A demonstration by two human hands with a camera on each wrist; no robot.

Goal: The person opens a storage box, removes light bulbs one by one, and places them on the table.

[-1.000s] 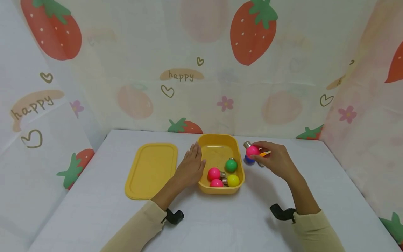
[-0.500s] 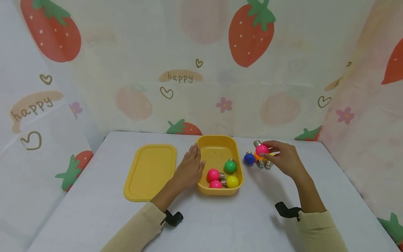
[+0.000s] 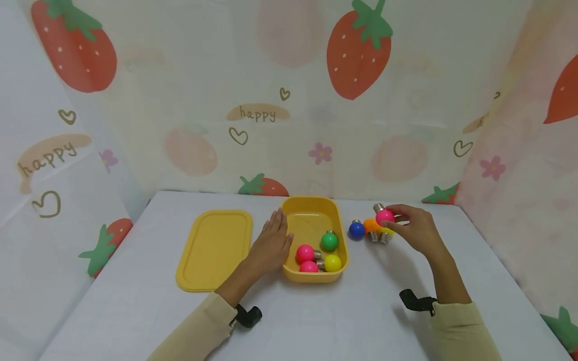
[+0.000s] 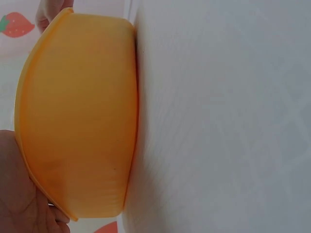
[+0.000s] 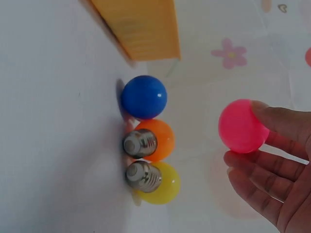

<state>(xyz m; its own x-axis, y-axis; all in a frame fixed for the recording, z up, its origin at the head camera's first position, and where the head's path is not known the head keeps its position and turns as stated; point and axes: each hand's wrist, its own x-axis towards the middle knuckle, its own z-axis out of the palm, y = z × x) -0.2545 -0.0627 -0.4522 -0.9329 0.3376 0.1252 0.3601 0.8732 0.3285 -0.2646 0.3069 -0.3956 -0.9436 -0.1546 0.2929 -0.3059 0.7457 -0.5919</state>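
My right hand (image 3: 413, 225) pinches a pink light bulb (image 3: 385, 217) between thumb and fingers, its metal base tilted up. The bulb hangs above the table, over a blue bulb (image 5: 145, 97), an orange bulb (image 5: 163, 141) and a yellow bulb (image 5: 167, 183) lying in a row. My left hand (image 3: 270, 244) rests with straight fingers along the left rim of a yellow plastic box (image 3: 311, 277). Inside the box lie a green bulb (image 3: 329, 241), a yellow bulb (image 3: 333, 263) and two pink bulbs, one pink bulb (image 3: 304, 253) behind the other.
A flat yellow lid (image 3: 214, 250) lies on the white table (image 3: 307, 321) left of the box. Patterned cloth (image 3: 194, 60) with strawberries hangs behind the table and at both sides.
My right hand has moved right with the pink bulb, away from the box. More of the orange and yellow bulbs below shows now. The left hand keeps its place on the box.
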